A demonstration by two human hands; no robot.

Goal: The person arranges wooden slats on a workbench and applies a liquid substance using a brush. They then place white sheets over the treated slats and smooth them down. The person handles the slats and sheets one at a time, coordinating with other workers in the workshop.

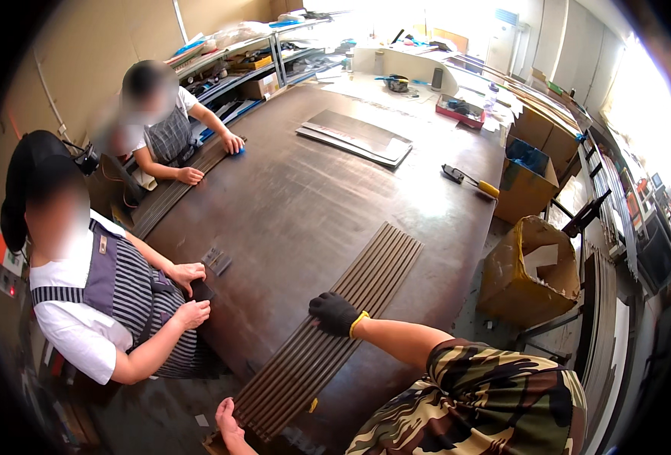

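Brown strips (310, 358) are lying lower centre, right hand (337, 314) resting atop, left hand (229, 422) beside; neither grip is showing clearly.

A broad brown tabletop (275, 205) fills the middle of the frame, glossy with light toward the upper right. A row of long dark ribbed strips (305, 360) lies across it diagonally, from right of centre to the lower edge. Flat grey sheets (354, 136) lie stacked at upper centre, a yellow-handled tool (454, 175) at upper right, small metal pieces (216, 262) left of centre, more strips (176, 191) at upper left.
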